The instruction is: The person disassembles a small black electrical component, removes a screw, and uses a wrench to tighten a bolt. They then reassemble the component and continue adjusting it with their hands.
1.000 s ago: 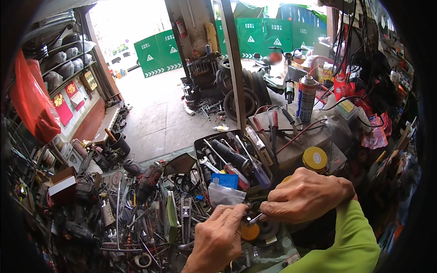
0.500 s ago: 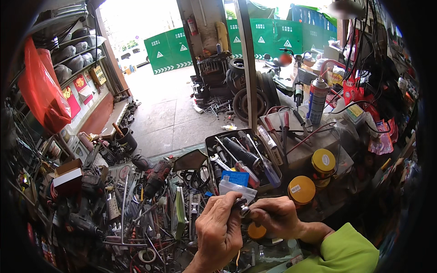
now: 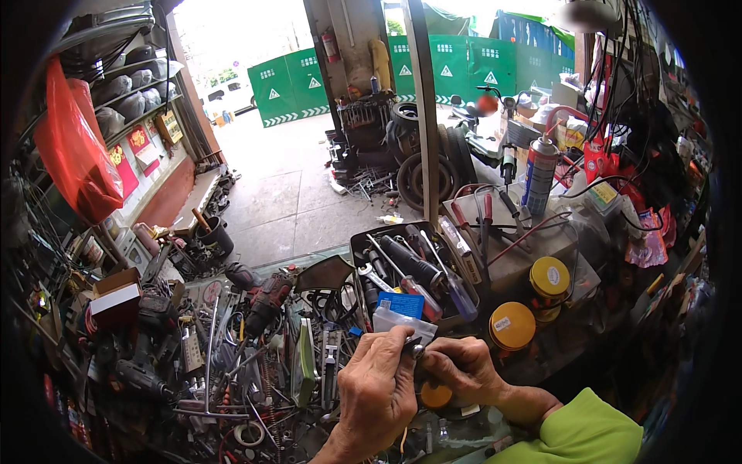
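Between my two hands is a small shiny metal part, mostly covered by fingers, so its kind does not show. My left hand pinches its dark end between thumb and forefinger. From the other side, the closed fingertips of my right hand grip the part's bright end. Just beyond my hands lie a clear plastic bag and a blue card, at the front of a tool tray with screwdrivers and wrenches. Below my right hand stands a small yellow-lidded container.
Loose tools, a red-and-black cordless drill and a roll of tape crowd the bench on the left. Yellow-lidded tubs and a spray can stand on the right. A metal post rises behind the tray.
My hands stay together around the metal part. The right fingers have shifted slightly left and closer in, and less of the part shows. The whole view has moved a little.
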Motion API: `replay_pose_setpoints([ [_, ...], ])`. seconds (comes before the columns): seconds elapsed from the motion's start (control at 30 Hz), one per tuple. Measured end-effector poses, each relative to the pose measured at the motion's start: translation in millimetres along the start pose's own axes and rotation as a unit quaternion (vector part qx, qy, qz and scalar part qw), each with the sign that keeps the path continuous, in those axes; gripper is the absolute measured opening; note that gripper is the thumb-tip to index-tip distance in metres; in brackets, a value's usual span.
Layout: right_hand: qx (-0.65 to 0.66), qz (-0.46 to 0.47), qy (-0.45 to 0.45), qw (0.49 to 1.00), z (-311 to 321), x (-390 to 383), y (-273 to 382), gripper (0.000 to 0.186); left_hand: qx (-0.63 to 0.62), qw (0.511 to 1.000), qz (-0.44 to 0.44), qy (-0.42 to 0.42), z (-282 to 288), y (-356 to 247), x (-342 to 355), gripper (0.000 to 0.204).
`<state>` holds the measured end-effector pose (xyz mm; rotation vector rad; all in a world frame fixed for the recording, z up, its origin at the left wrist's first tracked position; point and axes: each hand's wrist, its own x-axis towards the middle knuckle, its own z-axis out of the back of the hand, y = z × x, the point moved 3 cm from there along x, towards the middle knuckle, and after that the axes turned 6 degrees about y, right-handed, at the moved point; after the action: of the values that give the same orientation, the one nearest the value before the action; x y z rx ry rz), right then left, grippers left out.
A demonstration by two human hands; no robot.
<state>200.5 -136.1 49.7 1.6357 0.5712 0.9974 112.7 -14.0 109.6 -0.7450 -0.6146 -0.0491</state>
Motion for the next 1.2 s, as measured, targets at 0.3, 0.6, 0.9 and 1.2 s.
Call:
replay_pose_setpoints([
  [0.3,0.057,-0.03,-0.011,0.998,-4,-14,-7,0.021,-0.017,0.999,-0.034,0.015,-3,0,-2,0.033],
  [0.6,-0.205,0.061,0.259,0.942,45,20,32,0.017,0.028,0.99,-0.039,0.13,-1,-2,-4,0.034],
  [0.9,-0.529,0.114,0.311,0.781,36,25,103,0.018,0.01,0.99,-0.021,0.137,-1,-9,-5,0.03],
  [1.2,-0.237,0.13,0.091,0.958,21,12,54,0.011,-0.073,0.996,0.053,-0.008,11,-1,0,0.015],
])
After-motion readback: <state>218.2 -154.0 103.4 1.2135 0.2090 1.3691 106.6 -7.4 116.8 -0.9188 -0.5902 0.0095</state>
